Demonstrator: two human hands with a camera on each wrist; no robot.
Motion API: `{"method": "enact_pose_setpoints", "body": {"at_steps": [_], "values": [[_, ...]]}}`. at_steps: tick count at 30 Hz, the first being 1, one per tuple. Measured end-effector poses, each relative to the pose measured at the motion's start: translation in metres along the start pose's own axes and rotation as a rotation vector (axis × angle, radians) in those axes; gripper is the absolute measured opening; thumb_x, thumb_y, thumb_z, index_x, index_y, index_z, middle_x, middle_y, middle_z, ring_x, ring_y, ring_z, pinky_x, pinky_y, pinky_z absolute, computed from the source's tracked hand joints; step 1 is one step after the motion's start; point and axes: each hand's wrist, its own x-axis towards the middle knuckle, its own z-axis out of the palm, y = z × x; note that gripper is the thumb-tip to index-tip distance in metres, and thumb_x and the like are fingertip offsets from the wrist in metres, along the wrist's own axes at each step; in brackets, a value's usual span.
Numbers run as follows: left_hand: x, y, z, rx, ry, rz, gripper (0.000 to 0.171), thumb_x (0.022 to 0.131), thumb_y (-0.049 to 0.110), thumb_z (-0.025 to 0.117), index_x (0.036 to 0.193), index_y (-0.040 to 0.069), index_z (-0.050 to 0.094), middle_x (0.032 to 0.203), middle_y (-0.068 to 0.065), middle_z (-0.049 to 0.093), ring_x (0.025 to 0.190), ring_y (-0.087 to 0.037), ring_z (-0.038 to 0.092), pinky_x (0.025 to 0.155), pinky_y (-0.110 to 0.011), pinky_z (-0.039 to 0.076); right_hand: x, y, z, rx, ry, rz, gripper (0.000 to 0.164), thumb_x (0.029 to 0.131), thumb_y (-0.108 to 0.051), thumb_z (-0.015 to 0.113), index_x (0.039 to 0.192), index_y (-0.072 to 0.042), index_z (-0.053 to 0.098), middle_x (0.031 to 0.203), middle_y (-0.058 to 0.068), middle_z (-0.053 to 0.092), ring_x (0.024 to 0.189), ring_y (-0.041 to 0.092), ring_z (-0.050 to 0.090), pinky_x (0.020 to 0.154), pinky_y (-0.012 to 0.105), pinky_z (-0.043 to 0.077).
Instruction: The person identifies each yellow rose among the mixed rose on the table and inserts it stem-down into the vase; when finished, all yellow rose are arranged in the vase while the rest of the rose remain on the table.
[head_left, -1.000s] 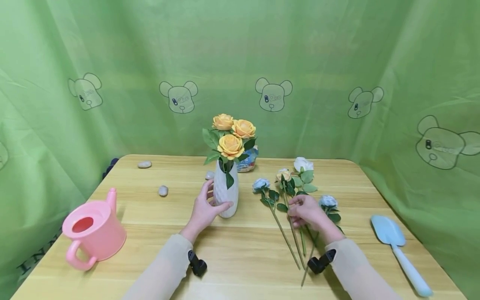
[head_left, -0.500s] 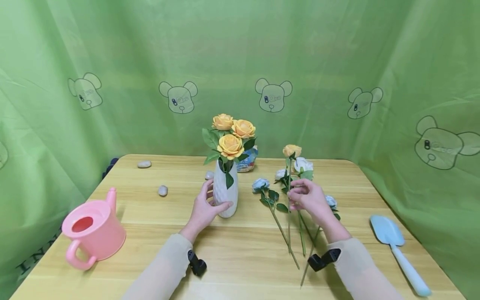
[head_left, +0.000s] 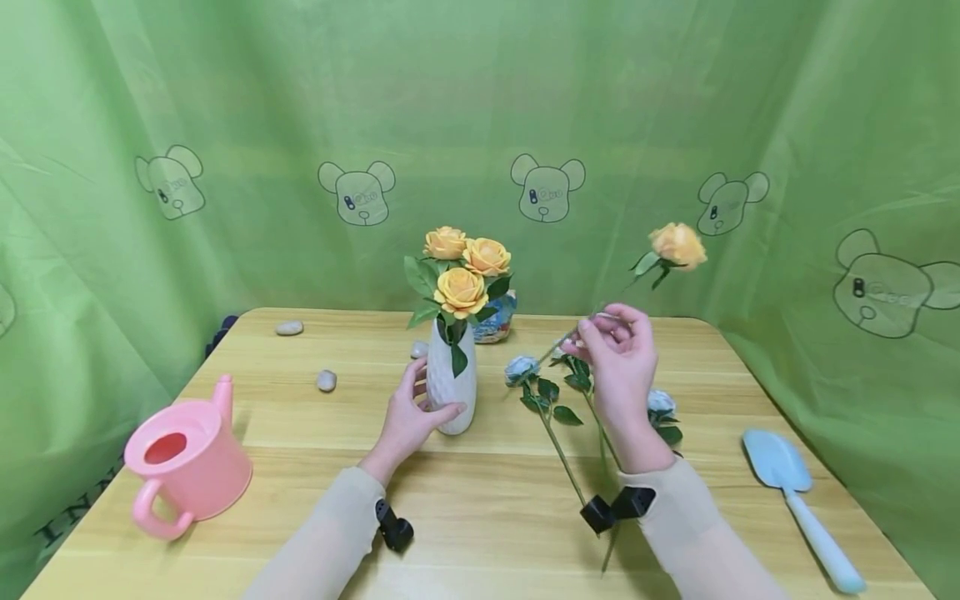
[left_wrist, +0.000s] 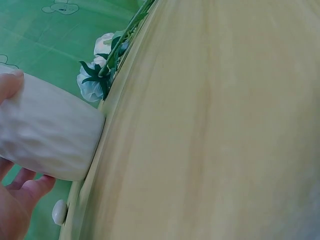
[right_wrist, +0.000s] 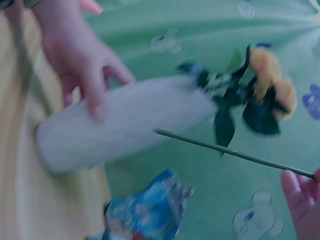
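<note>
My left hand point(head_left: 408, 429) grips the white textured vase point(head_left: 455, 387) from its left side; the vase stands upright with several yellow-orange roses point(head_left: 461, 292) in it. Between thumb and fingers, my right hand point(head_left: 622, 358) pinches another orange rose point(head_left: 677, 247) by its stem, raised above the table. This rose leans, its bloom up to the right and the stem's bare end down to the left. In the right wrist view, the stem's tip point(right_wrist: 162, 132) shows near the vase point(right_wrist: 125, 122). Part of the stem is hidden by my right hand.
Pale blue roses point(head_left: 522, 370) lie on the table beneath my right arm, partly covered. A pink watering can point(head_left: 195, 467) stands left, a light blue trowel point(head_left: 776, 462) lies right. Grey stones point(head_left: 326, 381) are scattered at the back left. Behind the vase is a blue patterned packet point(head_left: 495, 321).
My right hand has lifted the orange rose off the pile and tipped it, so the bloom swings up and right while the stem end points left. My left hand stays on the vase.
</note>
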Motion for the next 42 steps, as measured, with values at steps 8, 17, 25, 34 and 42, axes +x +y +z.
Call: {"method": "enact_pose_setpoints", "body": {"at_steps": [8, 17, 25, 34, 42], "values": [[0.002, -0.008, 0.000, 0.012, 0.014, 0.007, 0.077, 0.069, 0.021, 0.083, 0.133, 0.029, 0.041, 0.122, -0.005, 0.050, 0.107, -0.024, 0.052, 0.090, -0.038, 0.047, 0.005, -0.018, 0.045, 0.208, 0.056, -0.243, 0.030, 0.082, 0.012, 0.062, 0.106, 0.004, 0.045, 0.086, 0.016, 0.050, 0.071, 0.028, 0.060, 0.063, 0.039, 0.056], [0.002, -0.009, 0.002, 0.016, 0.016, -0.007, 0.076, 0.069, 0.018, 0.083, 0.132, 0.029, 0.041, 0.122, -0.004, 0.050, 0.108, -0.023, 0.052, 0.090, -0.038, 0.047, 0.006, 0.000, 0.067, 0.118, -0.024, -0.379, 0.029, 0.085, 0.007, 0.060, 0.109, 0.002, 0.043, 0.088, 0.015, 0.051, 0.075, 0.030, 0.058, 0.066, 0.041, 0.055], [0.002, -0.008, 0.002, 0.017, 0.012, 0.001, 0.076, 0.070, 0.018, 0.082, 0.132, 0.028, 0.041, 0.122, -0.005, 0.050, 0.108, -0.025, 0.051, 0.090, -0.039, 0.047, 0.001, 0.026, 0.073, 0.074, -0.086, -0.389, 0.022, 0.088, 0.007, 0.056, 0.106, 0.000, 0.046, 0.086, 0.014, 0.053, 0.075, 0.028, 0.060, 0.066, 0.040, 0.055], [0.001, -0.008, 0.003, -0.001, 0.011, 0.015, 0.078, 0.068, 0.017, 0.083, 0.133, 0.023, 0.041, 0.122, -0.009, 0.050, 0.108, -0.028, 0.052, 0.089, -0.041, 0.047, -0.007, 0.045, 0.074, -0.029, -0.174, -0.293, 0.021, 0.089, 0.004, 0.057, 0.104, 0.011, 0.045, 0.086, 0.015, 0.056, 0.072, 0.021, 0.063, 0.065, 0.031, 0.055], [0.001, -0.009, 0.001, 0.005, 0.025, 0.016, 0.076, 0.068, 0.016, 0.083, 0.132, 0.026, 0.042, 0.120, -0.007, 0.050, 0.106, -0.025, 0.052, 0.089, -0.039, 0.047, -0.016, 0.044, 0.078, -0.143, -0.245, -0.218, 0.018, 0.088, 0.011, 0.053, 0.104, 0.016, 0.045, 0.086, 0.012, 0.056, 0.074, 0.021, 0.061, 0.068, 0.031, 0.055]]}}
